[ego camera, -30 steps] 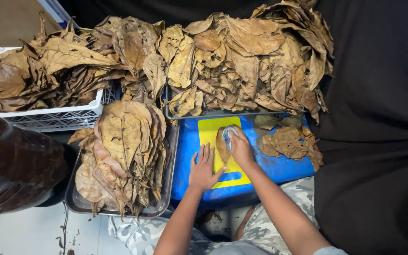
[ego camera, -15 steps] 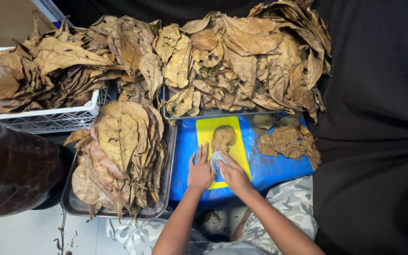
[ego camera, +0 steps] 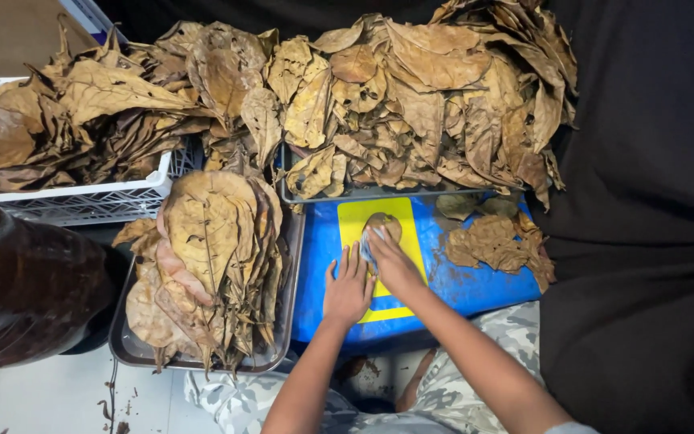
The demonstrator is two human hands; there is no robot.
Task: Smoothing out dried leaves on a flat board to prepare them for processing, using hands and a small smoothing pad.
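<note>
Leaf point(ego camera: 382, 226) mid-frame, pressed by flat left hand point(ego camera: 348, 287), wiped by right hand point(ego camera: 389, 261) gripping cloth point(ego camera: 369, 245); heaps left.

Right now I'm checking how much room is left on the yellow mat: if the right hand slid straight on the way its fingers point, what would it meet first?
The right hand points up the yellow mat. It would meet the small brown leaf at its fingertips first; beyond that, probably the metal tray's rim, though depth is unclear.
</note>
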